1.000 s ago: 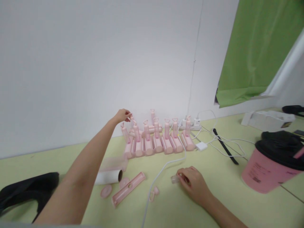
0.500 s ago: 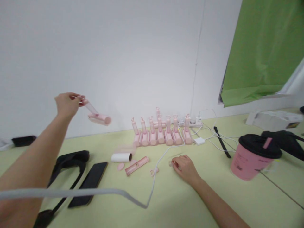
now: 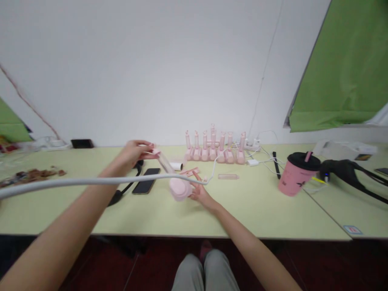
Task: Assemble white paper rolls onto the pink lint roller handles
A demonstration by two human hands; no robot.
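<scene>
My left hand [image 3: 138, 151] pinches the top end of a pink tube-and-cylinder piece [image 3: 179, 189]. Its clear tube slants down to a thick, rounded pink body, blurred by motion, above the table. At that body's right edge is my right hand [image 3: 199, 192], fingers spread and index finger raised; whether it touches the body I cannot tell. Beyond lie a pink half-tube [image 3: 189, 171] and a white roll [image 3: 176, 166], partly hidden. A clear pinkish tube [image 3: 228, 176] lies right of my right hand. Several similar pink pieces [image 3: 213, 154] stand in a row near the wall.
A white cable [image 3: 100, 181] hangs across the view before my left arm. On the table are a phone [image 3: 146, 180], a black strap [image 3: 121, 193], a white charger [image 3: 252, 162], a pink cup with black lid [image 3: 295, 178] and a black headset-like item [image 3: 342, 167].
My left hand has brought the pink piece right and down from up near the wall. My right hand has let go of the clear tube and moved left to the piece. The view has shifted.
</scene>
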